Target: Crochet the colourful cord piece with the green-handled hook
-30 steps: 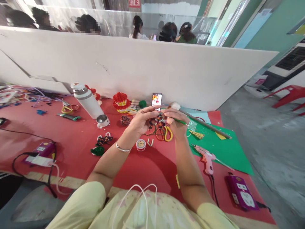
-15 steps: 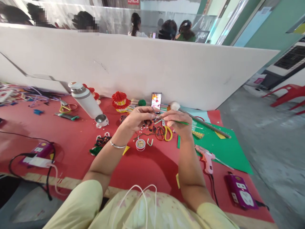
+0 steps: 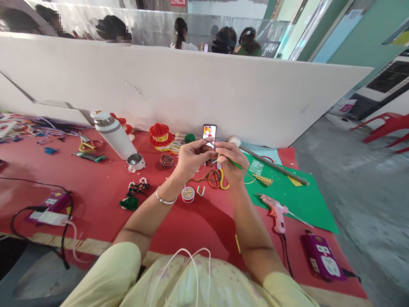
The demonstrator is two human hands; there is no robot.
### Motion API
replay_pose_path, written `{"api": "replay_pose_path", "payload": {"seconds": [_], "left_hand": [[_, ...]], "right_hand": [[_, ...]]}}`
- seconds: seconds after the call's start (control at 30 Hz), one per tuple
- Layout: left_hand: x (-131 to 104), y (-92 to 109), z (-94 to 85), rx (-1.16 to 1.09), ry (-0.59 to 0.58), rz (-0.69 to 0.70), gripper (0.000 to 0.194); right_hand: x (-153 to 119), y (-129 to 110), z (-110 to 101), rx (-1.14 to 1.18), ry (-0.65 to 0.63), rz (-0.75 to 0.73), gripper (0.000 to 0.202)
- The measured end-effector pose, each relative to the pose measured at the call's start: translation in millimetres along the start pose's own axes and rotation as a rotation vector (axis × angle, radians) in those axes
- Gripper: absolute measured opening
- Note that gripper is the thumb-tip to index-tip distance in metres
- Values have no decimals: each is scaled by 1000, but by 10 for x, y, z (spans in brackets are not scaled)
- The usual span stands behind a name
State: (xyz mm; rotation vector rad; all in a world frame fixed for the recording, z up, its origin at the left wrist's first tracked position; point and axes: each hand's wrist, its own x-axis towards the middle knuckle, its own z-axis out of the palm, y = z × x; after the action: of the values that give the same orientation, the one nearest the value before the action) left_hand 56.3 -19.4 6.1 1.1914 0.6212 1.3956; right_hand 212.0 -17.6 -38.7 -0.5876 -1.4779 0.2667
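Note:
My left hand is closed in a pinch on a small bit of dark multicoloured yarn, mostly hidden by the fingers. Close against it, my right hand grips a green-handled crochet hook, whose thin metal rear end points down to the right. The fingertips of both hands nearly meet in front of a propped phone. A ball of multicoloured yarn lies left of my left hand. Below the hands are yellow and red-handled scissors and a small round spool.
A white bottle and its metal cup stand at the left. A pink glue gun and purple power strip lie at the right, near a green sheet. Behind rises a white partition, with people beyond.
Both hands have shifted: the right one moved left and turned, tilting the crochet hook downward, while the left moved slightly right. The multicoloured yarn ball now shows more fully.

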Motion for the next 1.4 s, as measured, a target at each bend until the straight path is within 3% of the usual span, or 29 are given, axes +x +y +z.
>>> {"api": "replay_pose_path", "payload": {"seconds": [0.1, 0.2, 0.3, 0.37, 0.5, 0.6, 0.73, 0.97, 1.07, 1.2, 1.4], "left_hand": [[14, -17, -13, -60, -5, -16, 45], [28, -15, -89, -76, -48, -105, 47], [36, -23, -157, -37, -145, -229, 41], [43, -49, -165, 35, -166, -197, 31], [70, -118, -99, 94, 20, -2, 19], [103, -137, -39, -28, 149, -6, 20], [137, -146, 12, -108, 218, -62, 26], [127, -229, 43, -170, 320, -81, 21], [138, -251, 20, -235, 289, -181, 23], [179, -284, -14, -295, 233, -287, 29], [225, -327, -17, -326, 213, -366, 35]], "right_hand": [[7, -20, -11, -31, 6, 23, 23], [44, -32, -37, 55, 20, 221, 26], [97, -57, -88, 148, -47, 427, 32], [129, -97, -120, 147, -99, 522, 34], [165, -195, -119, 319, -93, 764, 48], [181, -229, -80, 485, -110, 924, 57], [200, -260, -48, 440, -47, 954, 44], [179, -245, -34, 291, -59, 831, 29], [162, -149, -43, 356, -73, 940, 24], [166, -48, -66, 453, 21, 1078, 27], [167, -17, -66, 472, 0, 1069, 31]]}}
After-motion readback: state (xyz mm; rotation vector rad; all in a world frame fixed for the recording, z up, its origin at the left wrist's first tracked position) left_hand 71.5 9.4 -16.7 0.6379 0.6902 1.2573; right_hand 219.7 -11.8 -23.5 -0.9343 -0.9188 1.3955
